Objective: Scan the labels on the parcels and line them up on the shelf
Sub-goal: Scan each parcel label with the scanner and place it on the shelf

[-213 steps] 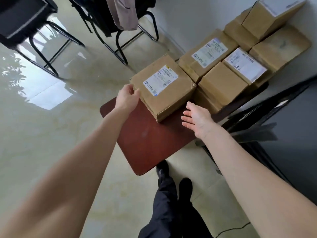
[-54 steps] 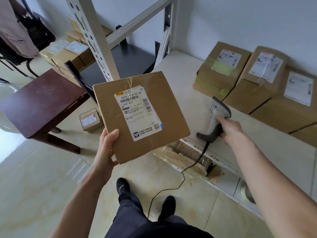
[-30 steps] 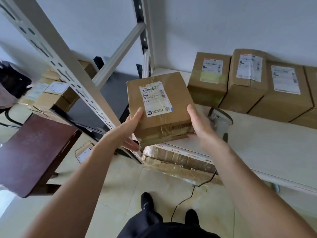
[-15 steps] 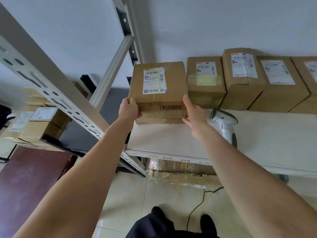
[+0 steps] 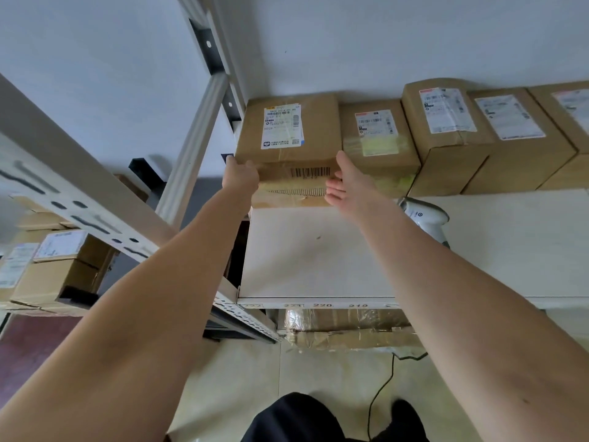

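Both hands — left hand [image 5: 239, 177], right hand [image 5: 345, 186] — hold parcel [image 5: 288, 148].

There is only one view. The camera sits on the person's head and looks forward and down, close over the shelf [image 5: 318, 250], along both arms, down to the floor [image 5: 318, 371] below.

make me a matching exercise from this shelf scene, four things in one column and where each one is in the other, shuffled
Things:
1. brown cardboard parcel with the white label
2. grey handheld barcode scanner
3. brown cardboard box with yellow tape
4. crumpled taped cardboard

Places:
A. below the white shelf board
B. between both hands, at the row's left end
C. lying on the shelf, right of the right arm
D. second in the row

Pairs: 1-B, 2-C, 3-D, 4-A
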